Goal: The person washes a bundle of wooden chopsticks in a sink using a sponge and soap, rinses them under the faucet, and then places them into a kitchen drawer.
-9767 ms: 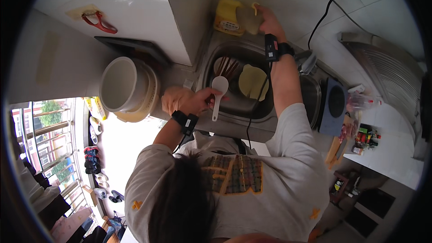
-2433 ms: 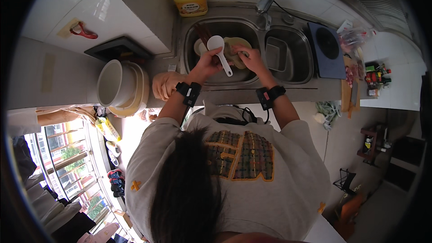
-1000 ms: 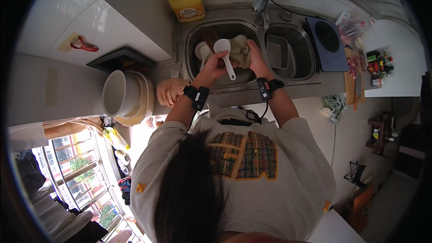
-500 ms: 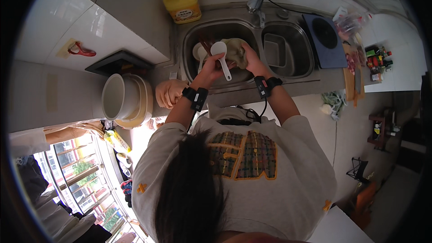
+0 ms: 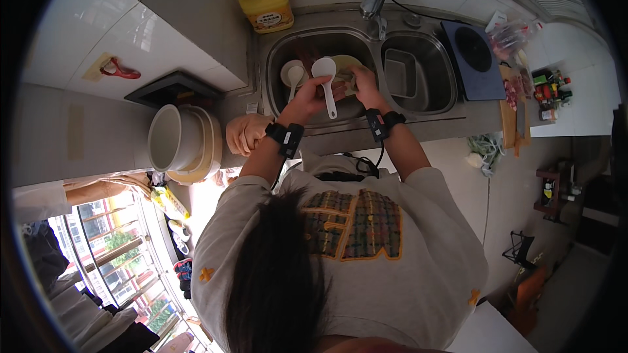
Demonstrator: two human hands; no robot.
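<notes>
My left hand (image 5: 309,97) is closed round a white ladle (image 5: 323,68), its round bowl up and its handle slanting down past my fingers. Beside it, my right hand (image 5: 366,85) grips an olive-green cloth (image 5: 351,80), mostly hidden by the fingers. Both hands are over the large left basin (image 5: 275,51) of a steel sink. Just beyond the cloth, a pale yellow-green rounded surface shows; I cannot make out what it is. In the basin's left side sits a white bowl (image 5: 286,67) with another white spoon (image 5: 295,77) leaning in it. Dark reddish sticks lie dimly behind.
A faucet (image 5: 372,5) stands behind the sink, and the right basin (image 5: 432,95) holds a rectangular tub (image 5: 400,73). A yellow pump jug (image 5: 266,8) stands back left. On the right lie a dark blue cooktop (image 5: 472,52) and a cutting board (image 5: 509,121). Pale pots (image 5: 171,137) are at left.
My right hand and the cloth have moved lower, toward the ladle's handle, uncovering the yellow-green surface. The ladle has shifted slightly rightward and down in my left hand.
</notes>
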